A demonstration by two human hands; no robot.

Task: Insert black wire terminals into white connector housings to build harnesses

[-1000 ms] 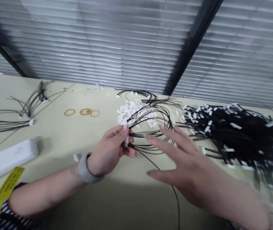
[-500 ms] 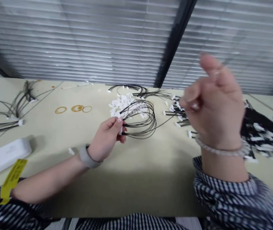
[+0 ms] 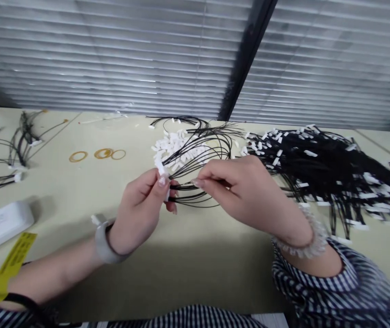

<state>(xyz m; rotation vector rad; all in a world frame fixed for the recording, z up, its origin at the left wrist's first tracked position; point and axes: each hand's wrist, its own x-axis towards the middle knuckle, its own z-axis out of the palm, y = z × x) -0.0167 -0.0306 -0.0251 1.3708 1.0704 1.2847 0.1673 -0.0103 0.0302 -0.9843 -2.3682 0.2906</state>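
Observation:
My left hand (image 3: 143, 200) pinches a white connector (image 3: 162, 171) between thumb and fingers. Thin black wires (image 3: 211, 139) run out of it to the right and curl round in a loop. Just right of it, my right hand (image 3: 239, 187) has thumb and forefinger pressed together on one of these black wires, a short way from the connector. Behind both hands lies a heap of loose white connectors (image 3: 172, 145), partly covered by the looped wires. The wire tip at my right fingertips is too small to make out.
A large pile of black wire harnesses (image 3: 321, 159) with white ends spreads over the right side. Yellow rubber bands (image 3: 78, 156) lie left of centre. More wired connectors (image 3: 18, 176) and a white case-like object (image 3: 3, 228) are at the left. Window blinds (image 3: 112, 59) rise behind the table.
My right hand has come down and left from above the wire pile to the wires beside my left hand. My left hand keeps its grip on the connector.

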